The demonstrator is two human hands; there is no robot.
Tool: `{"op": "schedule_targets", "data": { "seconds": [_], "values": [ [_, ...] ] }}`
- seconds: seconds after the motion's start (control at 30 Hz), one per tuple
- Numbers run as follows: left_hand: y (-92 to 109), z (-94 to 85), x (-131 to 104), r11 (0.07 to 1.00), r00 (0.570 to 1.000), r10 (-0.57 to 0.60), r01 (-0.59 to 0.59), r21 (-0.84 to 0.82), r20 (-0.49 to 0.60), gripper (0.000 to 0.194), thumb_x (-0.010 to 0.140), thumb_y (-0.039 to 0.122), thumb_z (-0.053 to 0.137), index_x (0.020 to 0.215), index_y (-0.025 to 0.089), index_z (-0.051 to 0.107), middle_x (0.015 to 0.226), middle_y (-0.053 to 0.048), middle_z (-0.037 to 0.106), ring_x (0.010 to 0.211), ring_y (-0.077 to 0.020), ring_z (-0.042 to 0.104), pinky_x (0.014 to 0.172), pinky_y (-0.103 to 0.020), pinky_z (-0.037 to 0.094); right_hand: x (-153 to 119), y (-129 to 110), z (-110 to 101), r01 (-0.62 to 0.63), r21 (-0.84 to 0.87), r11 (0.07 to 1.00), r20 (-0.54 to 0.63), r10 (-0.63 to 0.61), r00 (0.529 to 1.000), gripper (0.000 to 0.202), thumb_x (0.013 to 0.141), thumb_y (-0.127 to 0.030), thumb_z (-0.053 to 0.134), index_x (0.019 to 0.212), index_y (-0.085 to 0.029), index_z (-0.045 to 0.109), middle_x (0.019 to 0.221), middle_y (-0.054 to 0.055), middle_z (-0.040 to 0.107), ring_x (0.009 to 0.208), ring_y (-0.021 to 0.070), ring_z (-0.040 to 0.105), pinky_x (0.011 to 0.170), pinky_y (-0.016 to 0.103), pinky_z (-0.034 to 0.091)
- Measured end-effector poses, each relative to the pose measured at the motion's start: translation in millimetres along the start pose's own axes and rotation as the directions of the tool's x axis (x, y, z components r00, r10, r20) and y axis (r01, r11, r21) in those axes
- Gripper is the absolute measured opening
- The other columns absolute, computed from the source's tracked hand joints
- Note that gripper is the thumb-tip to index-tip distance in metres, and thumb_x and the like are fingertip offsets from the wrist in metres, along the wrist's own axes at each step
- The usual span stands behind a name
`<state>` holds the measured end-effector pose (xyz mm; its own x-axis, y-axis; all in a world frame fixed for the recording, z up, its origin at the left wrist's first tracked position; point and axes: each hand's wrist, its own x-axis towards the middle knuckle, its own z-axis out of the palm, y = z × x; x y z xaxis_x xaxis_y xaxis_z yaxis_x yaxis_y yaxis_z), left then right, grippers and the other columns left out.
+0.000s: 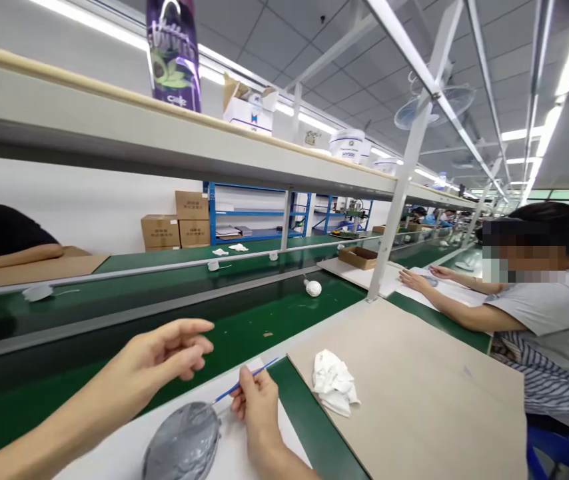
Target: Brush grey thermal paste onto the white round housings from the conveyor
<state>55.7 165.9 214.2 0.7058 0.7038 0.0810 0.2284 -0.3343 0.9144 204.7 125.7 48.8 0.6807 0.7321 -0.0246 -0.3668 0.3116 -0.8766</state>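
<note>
the purple bottle [173,60] reads "hello summer", the white tub [348,145] seemingly "hy500", and the cardboard boxes [192,207] bear illegible print.

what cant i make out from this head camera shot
All in the head view:
Thin blue-handled tool: middle hidden by right hand; tip too small
Gray round piece: near side cut off by bottom edge
Purple container: top cut off by top edge
Brown cartons: lettering too small
</note>
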Motion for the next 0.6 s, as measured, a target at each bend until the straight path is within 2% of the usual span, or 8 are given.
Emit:
{"op": "schedule_targets", "data": {
  "seconds": [0.1, 0.17, 0.23, 0.3, 0.4, 0.6],
  "values": [
    [11, 16.0, 54, 0.958, 0.988, 0.082, -0.113, 0.263, 0.129, 0.038, 0.086, 0.041, 0.049, 0.119, 0.021, 0.050, 0.111, -0.007, 0.062, 0.095, -0.0212, 0.061, 0.082, -0.031, 0.050, 2, 2, 3, 0.002, 0.003, 1.000, -0.015, -0.001, 1.000, 0.048, 0.068, -0.064, 0.061, 0.060, -0.019, 0.045, 0.047, 0.002, 0.058, 0.032, 0.0080, 0.040, 0.033, 0.019, 0.019],
    [8, 32.2, 85, 0.829, 0.965, 0.136, -0.235, 0.508, 0.225, 0.036, 0.087, 0.032, 0.045, 0.120, 0.020, 0.050, 0.114, -0.008, 0.060, 0.097, -0.0211, 0.061, 0.084, -0.032, 0.049, 3, 4, 5, 0.002, 0.015, 1.000, -0.012, -0.001, 1.000, 0.046, 0.071, -0.062, 0.059, 0.061, -0.020, 0.044, 0.047, 0.002, 0.058, 0.031, 0.0081, 0.040, 0.033, 0.019, 0.017],
    [2, 48.2, 111, 0.672, 0.938, 0.157, -0.330, 0.663, 0.309, 0.039, 0.084, 0.022, 0.045, 0.122, 0.020, 0.050, 0.120, -0.009, 0.056, 0.103, -0.0229, 0.059, 0.090, -0.035, 0.047, 4, 7, 7, -0.008, 0.027, 1.000, -0.001, 0.008, 1.000, 0.044, 0.072, -0.060, 0.058, 0.061, -0.021, 0.043, 0.045, 0.002, 0.057, 0.030, 0.0085, 0.039, 0.032, 0.019, 0.015],
    [-2, 62.7, 133, 0.585, 0.921, 0.140, -0.373, 0.720, 0.364, 0.044, 0.079, 0.014, 0.048, 0.122, 0.021, 0.052, 0.125, -0.010, 0.052, 0.110, -0.0265, 0.055, 0.095, -0.039, 0.043, 5, 10, 9, -0.018, 0.036, 0.999, -0.002, 0.018, 1.000, 0.044, 0.072, -0.060, 0.058, 0.060, -0.021, 0.041, 0.043, 0.001, 0.055, 0.030, 0.0089, 0.039, 0.032, 0.019, 0.014],
    [-2, 83.7, 161, 0.525, 0.899, 0.089, -0.407, 0.747, 0.428, 0.052, 0.074, 0.007, 0.053, 0.123, 0.022, 0.053, 0.128, -0.011, 0.050, 0.114, -0.0303, 0.052, 0.096, -0.043, 0.041, 6, 15, 12, -0.041, 0.031, 0.999, -0.022, 0.042, 0.999, 0.045, 0.072, -0.062, 0.056, 0.061, -0.022, 0.040, 0.044, 0.001, 0.056, 0.029, 0.0087, 0.039, 0.032, 0.019, 0.014],
    [3, 128.8, 213, 0.454, 0.887, 0.056, -0.432, 0.779, 0.459, 0.054, 0.077, 0.005, 0.054, 0.128, 0.020, 0.047, 0.134, -0.012, 0.043, 0.118, -0.0306, 0.047, 0.097, -0.047, 0.041, 5, 25, 16, -0.039, 0.062, 0.997, -0.028, 0.041, 0.999, 0.043, 0.076, -0.061, 0.054, 0.063, -0.022, 0.039, 0.046, -0.001, 0.055, 0.030, 0.0079, 0.037, 0.032, 0.020, 0.018]
  ]
}}
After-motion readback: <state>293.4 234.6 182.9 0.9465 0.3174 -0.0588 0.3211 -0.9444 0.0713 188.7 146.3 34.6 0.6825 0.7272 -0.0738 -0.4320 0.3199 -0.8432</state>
